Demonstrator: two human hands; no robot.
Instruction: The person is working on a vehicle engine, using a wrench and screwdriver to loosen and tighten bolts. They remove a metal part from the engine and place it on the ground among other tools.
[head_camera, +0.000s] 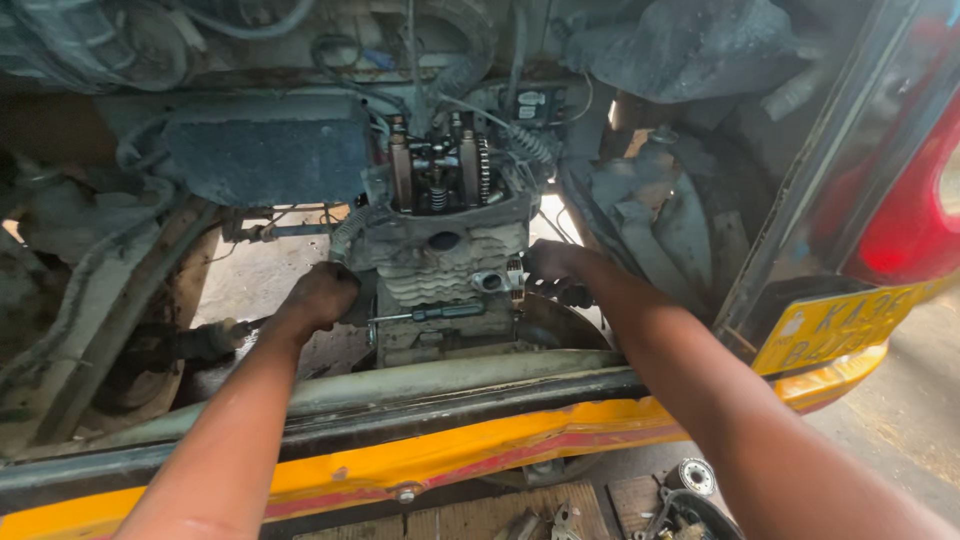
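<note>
Hands on engine (447, 262) sides, left hand (322, 296) fisted, right hand (552, 266) grip hidden

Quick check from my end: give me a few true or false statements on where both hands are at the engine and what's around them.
1. The left hand is at the left side of the finned engine block. True.
2. The right hand is resting on the yellow body panel. False: it is at the block's right side, above the panel.
3. The valve springs on top of the engine are uncovered. True.
4. A red tail lamp is at the far left. False: it is at the far right.
</note>
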